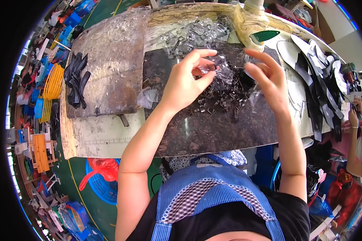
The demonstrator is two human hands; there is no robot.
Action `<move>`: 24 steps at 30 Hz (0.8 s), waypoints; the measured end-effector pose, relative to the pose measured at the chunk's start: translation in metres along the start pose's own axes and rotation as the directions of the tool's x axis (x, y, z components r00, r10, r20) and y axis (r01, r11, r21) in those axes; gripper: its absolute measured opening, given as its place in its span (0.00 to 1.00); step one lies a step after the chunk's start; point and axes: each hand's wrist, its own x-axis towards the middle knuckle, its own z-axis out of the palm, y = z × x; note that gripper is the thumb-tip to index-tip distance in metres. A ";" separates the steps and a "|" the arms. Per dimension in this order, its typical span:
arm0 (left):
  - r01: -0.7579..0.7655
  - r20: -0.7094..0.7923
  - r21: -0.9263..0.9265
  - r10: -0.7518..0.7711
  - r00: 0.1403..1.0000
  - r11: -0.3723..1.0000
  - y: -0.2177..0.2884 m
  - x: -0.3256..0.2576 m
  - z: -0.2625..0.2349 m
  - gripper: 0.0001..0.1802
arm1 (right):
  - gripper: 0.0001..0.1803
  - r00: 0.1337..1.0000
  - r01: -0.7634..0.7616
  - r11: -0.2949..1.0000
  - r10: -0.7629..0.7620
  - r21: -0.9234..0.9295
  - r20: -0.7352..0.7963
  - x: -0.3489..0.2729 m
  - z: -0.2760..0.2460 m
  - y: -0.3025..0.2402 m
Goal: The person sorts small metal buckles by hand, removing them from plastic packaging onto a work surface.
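My left hand (pixel 185 82) is curled above a dark slab (pixel 173 136), its fingers around a crinkled, shiny piece of clear plastic (pixel 207 69). Across from it, my right hand (pixel 271 82) is raised with thumb and index finger apart, and I see nothing held between them. Between and below the hands lies a loose heap of small dark metal buckles (pixel 229 98). More clear plastic wrapping (pixel 225 76) sits over the far part of the heap. Something round and black beside my right thumb is partly hidden.
Dark strips (pixel 76 78) lie on a worn board (pixel 112 60) at left. Clear plastic pieces (pixel 197 34) are spread at the far side. Black and white straps (pixel 315 88) pile up at right, near a post base (pixel 249 24) holding a green leaf-shaped piece (pixel 265 36). Another person's arm (pixel 354 140) shows far right.
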 end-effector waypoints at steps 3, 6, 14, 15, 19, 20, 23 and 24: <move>-0.112 0.066 0.075 0.107 0.992 0.991 0.000 0.002 0.010 0.28 | 0.14 0.978 0.185 0.979 -0.175 -0.081 0.116 0.014 0.015 -0.004; -0.021 0.001 -0.021 0.021 1.000 1.000 -0.008 -0.004 0.000 0.29 | 0.10 0.988 0.153 0.984 -0.150 0.094 -0.045 0.015 0.016 0.002; -0.185 -0.136 0.593 0.324 0.936 0.784 -0.040 0.037 -0.030 0.18 | 0.11 0.984 0.150 0.983 -0.138 0.109 -0.114 0.005 0.016 0.032; -0.264 -0.063 0.737 0.453 0.889 0.622 -0.042 0.048 -0.028 0.25 | 0.11 0.990 0.106 0.993 -0.101 0.051 -0.102 0.001 0.015 0.026; -0.197 0.026 0.904 0.412 0.911 0.380 -0.071 0.081 -0.023 0.29 | 0.12 0.989 0.117 0.991 -0.110 0.070 -0.103 0.005 0.011 0.012; -0.190 0.027 0.861 0.331 0.943 0.472 -0.071 0.084 -0.024 0.25 | 0.12 0.988 0.117 0.991 -0.109 0.067 -0.110 0.004 0.008 0.012; -0.177 -0.020 0.712 0.271 0.962 0.680 -0.065 0.079 -0.027 0.18 | 0.11 0.978 0.095 0.970 -0.048 0.224 -0.204 0.005 0.003 0.017; -0.180 -0.082 0.596 0.283 0.956 0.783 -0.063 0.078 -0.027 0.14 | 0.11 0.977 0.094 0.970 -0.047 0.224 -0.206 0.012 0.000 0.024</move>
